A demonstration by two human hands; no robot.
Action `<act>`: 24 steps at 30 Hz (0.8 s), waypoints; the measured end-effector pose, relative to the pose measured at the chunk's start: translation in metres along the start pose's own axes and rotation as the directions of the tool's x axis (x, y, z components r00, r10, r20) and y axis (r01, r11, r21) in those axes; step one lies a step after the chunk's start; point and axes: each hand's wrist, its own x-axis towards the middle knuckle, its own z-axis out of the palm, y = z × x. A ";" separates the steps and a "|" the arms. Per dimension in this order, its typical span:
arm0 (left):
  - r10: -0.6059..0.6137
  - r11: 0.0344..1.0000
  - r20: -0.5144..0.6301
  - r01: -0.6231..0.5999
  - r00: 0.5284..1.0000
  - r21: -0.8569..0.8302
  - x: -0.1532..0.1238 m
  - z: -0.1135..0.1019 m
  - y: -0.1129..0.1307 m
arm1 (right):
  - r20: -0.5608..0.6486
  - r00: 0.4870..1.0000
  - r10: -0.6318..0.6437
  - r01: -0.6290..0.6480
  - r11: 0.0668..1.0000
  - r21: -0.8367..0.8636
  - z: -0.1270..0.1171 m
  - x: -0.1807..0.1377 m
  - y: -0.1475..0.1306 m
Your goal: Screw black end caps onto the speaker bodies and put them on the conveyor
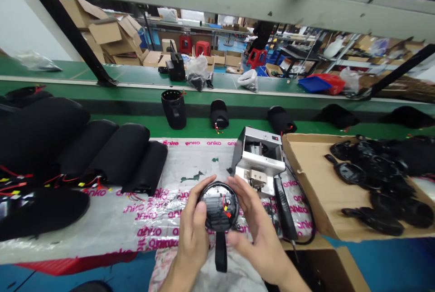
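Black and rounded, a case (215, 220) sits between a person's two bare hands, low and just right of centre, above a work surface covered in clear plastic (190, 160) printed with pink "anko" lettering. The left hand (194, 228) grips its left side, thumb up against the near-left rim and index finger stretched along to the top. The right hand (256, 231) curves loosely open around the right side, fingers extended towards the upper rim, thumb spread away, close to the strap; whether its fingertips press on the case cannot be told. Both forearms come up from the bottom edge, which cuts them off. The case's round opening faces up towards the camera, showing small red and yellow connectors (227, 212) inside; its long axis seems to run away from the viewer, so its depth is hidden. A flat black strap (220, 252) hangs from the rim towards the person's body. The left fingers behind the case are out of sight, and the right hand is slightly blurred. Just beyond stands a silver metal machine (260, 161), with a black-handled tool (284, 208) beside it.
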 end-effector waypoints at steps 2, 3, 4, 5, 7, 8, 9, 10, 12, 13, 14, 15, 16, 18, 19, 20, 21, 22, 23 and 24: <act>0.037 0.999 -0.055 -0.039 0.998 -0.026 0.001 -0.001 -0.003 | -0.174 0.984 0.035 -0.001 0.981 0.192 0.008 -0.008 0.013; 0.054 0.998 -0.091 -0.057 0.994 -0.034 0.000 -0.001 -0.004 | -0.222 0.974 0.052 -0.001 0.975 0.224 0.012 -0.011 0.019; 0.062 0.997 -0.126 -0.067 0.990 -0.034 -0.002 0.000 -0.005 | -0.246 0.967 0.067 -0.012 0.976 0.218 0.017 -0.014 0.024; 0.061 0.998 -0.154 -0.065 0.986 -0.025 -0.006 0.002 -0.005 | -0.259 0.963 0.072 -0.022 0.982 0.188 0.021 -0.016 0.029; 0.047 0.999 -0.194 -0.049 0.980 -0.007 -0.014 0.008 -0.005 | -0.281 0.957 0.072 -0.044 0.994 0.105 0.029 -0.021 0.034; 0.036 0.999 -0.221 -0.039 0.975 -0.006 -0.018 0.011 -0.004 | -0.301 0.952 0.060 -0.042 0.997 0.066 0.033 -0.023 0.036; 0.023 1.000 -0.247 -0.026 0.969 -0.009 -0.021 0.014 -0.003 | -0.329 0.944 0.031 -0.021 0.999 0.034 0.038 -0.025 0.037; 0.008 1.000 -0.272 -0.014 0.962 -0.019 -0.023 0.016 -0.002 | -0.357 0.934 0.008 -0.002 1.000 0.017 0.042 -0.028 0.036; -0.017 0.998 -0.296 -0.004 0.955 -0.070 -0.022 0.017 -0.001 | -0.406 0.914 0.010 0.012 0.999 0.050 0.051 -0.031 0.034; -0.032 0.993 -0.276 -0.001 0.961 -0.116 -0.018 0.015 0.000 | -0.421 0.906 0.036 0.008 0.995 0.102 0.054 -0.032 0.032; -0.049 0.985 -0.225 0.010 0.973 -0.172 -0.013 0.012 0.000 | -0.424 0.903 0.076 -0.004 0.986 0.168 0.057 -0.032 0.030; -0.067 0.974 -0.154 0.031 0.986 -0.226 -0.006 0.008 0.001 | -0.416 0.901 0.122 -0.021 0.971 0.237 0.058 -0.032 0.028; -0.089 0.962 -0.077 0.066 0.993 -0.264 0.002 0.004 0.003 | -0.412 0.898 0.154 -0.026 0.954 0.299 0.059 -0.031 0.027; -0.139 0.948 0.060 0.151 0.988 -0.280 0.019 -0.004 0.007 | -0.407 0.896 0.180 -0.011 0.923 0.384 0.057 -0.029 0.025; -0.160 0.945 0.107 0.183 0.981 -0.271 0.027 -0.007 0.010 | -0.405 0.895 0.187 -0.007 0.914 0.407 0.055 -0.027 0.026; -0.171 0.945 0.147 0.204 0.974 -0.255 0.034 -0.009 0.013 | -0.401 0.895 0.194 -0.008 0.908 0.420 0.053 -0.026 0.026; -0.182 0.947 0.192 0.225 0.964 -0.232 0.039 -0.011 0.015 | -0.397 0.896 0.199 -0.012 0.904 0.427 0.052 -0.025 0.027; -0.190 0.949 0.251 0.243 0.949 -0.203 0.043 -0.012 0.018 | -0.398 0.895 0.203 -0.015 0.903 0.429 0.051 -0.025 0.027; -0.193 0.952 0.309 0.254 0.931 -0.171 0.044 -0.013 0.020 | -0.403 0.891 0.208 -0.016 0.902 0.431 0.050 -0.025 0.026; -0.196 0.956 0.353 0.258 0.915 -0.139 0.045 -0.014 0.022 | -0.412 0.887 0.210 -0.012 0.901 0.433 0.050 -0.026 0.025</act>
